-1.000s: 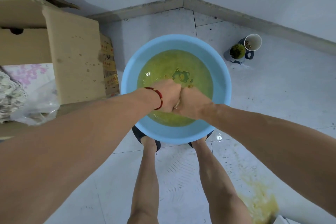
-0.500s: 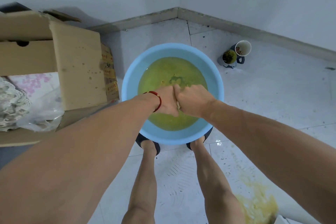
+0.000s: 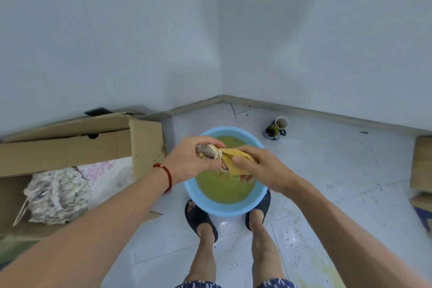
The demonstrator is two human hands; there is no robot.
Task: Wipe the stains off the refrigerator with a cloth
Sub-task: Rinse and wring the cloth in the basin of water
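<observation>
A wet, yellow-stained cloth is stretched between both hands above a blue basin of murky green-yellow water on the floor. My left hand, with a red cord at the wrist, grips the cloth's bunched grey end. My right hand holds the yellow end, thumb on top. No refrigerator is in view.
An open cardboard box with fabric and plastic inside stands at the left. Two cups sit near the corner of the white walls. More cardboard lies at the right edge. A yellow stain marks the tiles by my feet.
Both hands have lifted out of the basin's water, bringing the cloth up with them. The view has risen and tilted up, so the basin looks smaller and farther below.
</observation>
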